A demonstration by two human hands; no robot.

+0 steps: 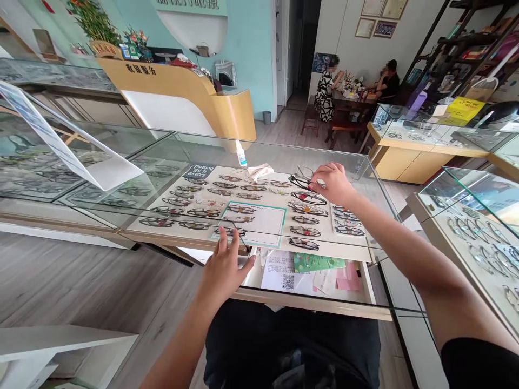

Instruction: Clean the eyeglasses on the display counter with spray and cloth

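My right hand (pixel 334 185) is over the far right part of the glass display case (pixel 146 227), its fingers closed on a pair of dark-framed eyeglasses (pixel 298 178). My left hand (pixel 223 270) hovers at or rests on the near edge of the case, fingers spread, holding nothing; contact with the glass cannot be made out. Just beyond its fingertips a white sheet with a teal border (pixel 267 224) lies among rows of eyeglasses (pixel 305 220). A crumpled pale cloth (pixel 260 172) and a white spray bottle (pixel 240 154) stand toward the far side.
Below the case top, an open drawer (pixel 367 283) holds papers and a green leaflet (pixel 318 263). At left a white sign stand (pixel 105 172) rises from the counter. More glass cases (pixel 466 216) stand at right. Two people sit at a table (pixel 352 100) in the background.
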